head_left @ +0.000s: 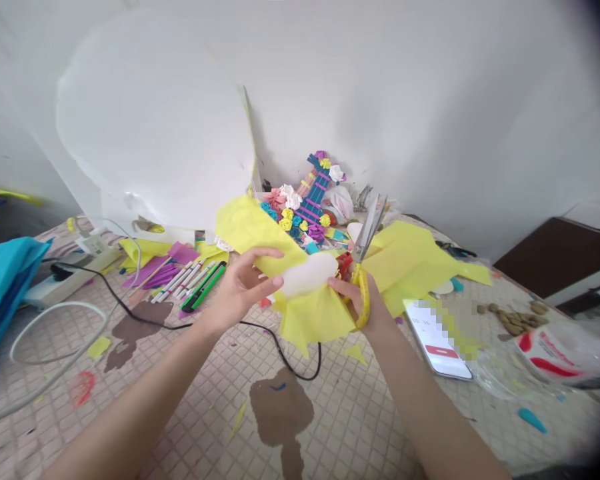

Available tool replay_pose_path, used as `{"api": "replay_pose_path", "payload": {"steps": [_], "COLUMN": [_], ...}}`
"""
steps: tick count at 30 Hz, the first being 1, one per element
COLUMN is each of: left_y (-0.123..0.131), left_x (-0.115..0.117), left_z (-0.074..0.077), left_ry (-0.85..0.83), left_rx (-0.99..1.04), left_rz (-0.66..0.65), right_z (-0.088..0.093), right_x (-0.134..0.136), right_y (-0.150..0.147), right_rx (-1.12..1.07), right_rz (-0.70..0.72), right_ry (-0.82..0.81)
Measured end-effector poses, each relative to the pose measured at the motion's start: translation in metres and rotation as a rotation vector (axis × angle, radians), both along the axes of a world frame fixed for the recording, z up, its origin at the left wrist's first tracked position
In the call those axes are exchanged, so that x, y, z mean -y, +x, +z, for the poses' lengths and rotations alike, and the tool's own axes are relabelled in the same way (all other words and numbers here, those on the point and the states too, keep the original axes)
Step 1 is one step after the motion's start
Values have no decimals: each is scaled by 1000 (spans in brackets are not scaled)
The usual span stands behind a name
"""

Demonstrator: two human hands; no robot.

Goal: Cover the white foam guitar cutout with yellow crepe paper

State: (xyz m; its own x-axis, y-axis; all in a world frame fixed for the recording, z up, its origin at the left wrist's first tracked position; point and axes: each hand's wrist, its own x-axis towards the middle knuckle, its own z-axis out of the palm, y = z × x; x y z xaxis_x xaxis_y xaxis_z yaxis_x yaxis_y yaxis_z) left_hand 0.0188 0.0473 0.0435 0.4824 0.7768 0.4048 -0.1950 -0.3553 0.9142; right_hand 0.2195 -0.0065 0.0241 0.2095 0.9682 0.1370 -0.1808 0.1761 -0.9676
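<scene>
Above the table, a white oval piece (311, 273) lies against a sheet of yellow crepe paper (320, 317), whose lower part hangs in folds. My left hand (243, 287) grips the left edge of the oval piece, thumb in front; its other fingers are partly hidden. At the opposite edge, my right hand (363, 297) pinches the paper and oval with its thumb. Scissors with yellow handles (364, 287) are also in my right hand, blades pointing up and slightly parted. Another yellow sheet (405, 260) spreads out beyond the right hand.
A green cutter (203, 288) and several marker pens (183, 283) lie left of my hands. Colourful paper flowers (293, 213) stand at the back. A phone (437, 340) and a plastic cup (505, 367) are at right. A black cable (280, 350) crosses the table; a large white panel (155, 127) leans behind.
</scene>
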Motion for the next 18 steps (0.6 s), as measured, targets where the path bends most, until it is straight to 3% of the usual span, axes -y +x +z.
{"api": "replay_pose_path", "payload": {"steps": [3,9,13,18], "left_y": [3,3,2,2], "left_x": [0,-2,-4,-4], "left_z": [-5,-3,-3,-3], "left_ry": [59,239,306,254], "left_rx": [-1,-167,-244,-281], "left_rz": [145,269,242,171], "right_z": [-10,-25,-34,-42], "right_x": [-8,-13,-8,-1], "right_y": [1,2,5,6], "right_rx": [11,-68,-69,-40], "right_rz": [9,-21,-8,-13], "right_ry": [13,-24,-51,-47]}}
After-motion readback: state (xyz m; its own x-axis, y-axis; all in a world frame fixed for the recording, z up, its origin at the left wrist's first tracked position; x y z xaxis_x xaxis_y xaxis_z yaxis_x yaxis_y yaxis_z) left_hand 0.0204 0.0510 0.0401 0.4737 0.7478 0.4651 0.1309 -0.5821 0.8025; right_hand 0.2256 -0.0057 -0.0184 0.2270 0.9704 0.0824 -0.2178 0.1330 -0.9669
